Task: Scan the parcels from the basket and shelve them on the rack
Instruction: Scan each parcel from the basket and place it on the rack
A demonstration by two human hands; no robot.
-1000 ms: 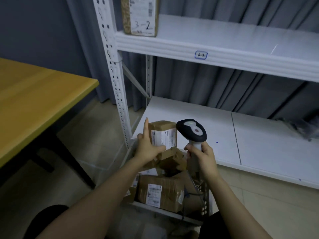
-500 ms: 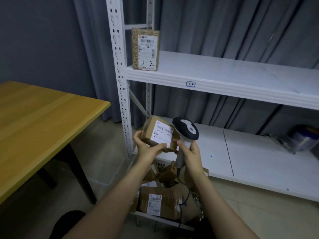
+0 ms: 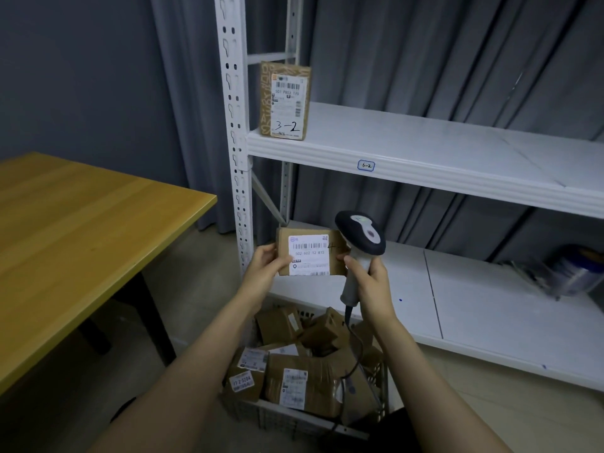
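- Brown cardboard parcel with a white barcode label [image 3: 310, 253] is held over the grey plastic basket [image 3: 294, 417], long axis level, its left end pinched by the left grip [image 3: 263, 268].
- Just right of it, a black-and-grey handheld scanner [image 3: 359, 235] is clasped by the right grip [image 3: 371, 277], one finger seemingly touching the parcel's right end.
- Shelving onto the white metal rack [image 3: 425, 152] is judged to fall to the left grip.

Brown held parcel [image 3: 283, 238] near centre, white label with black barcode; scanner [image 3: 360, 236] at its 3 o'clock, black head, pale grey panel and handle; white rack [image 3: 425, 176]; honey-yellow wood-grain table [image 3: 81, 230] at 9 o'clock; grey pleated curtain [image 3: 425, 60] at 12 o'clock
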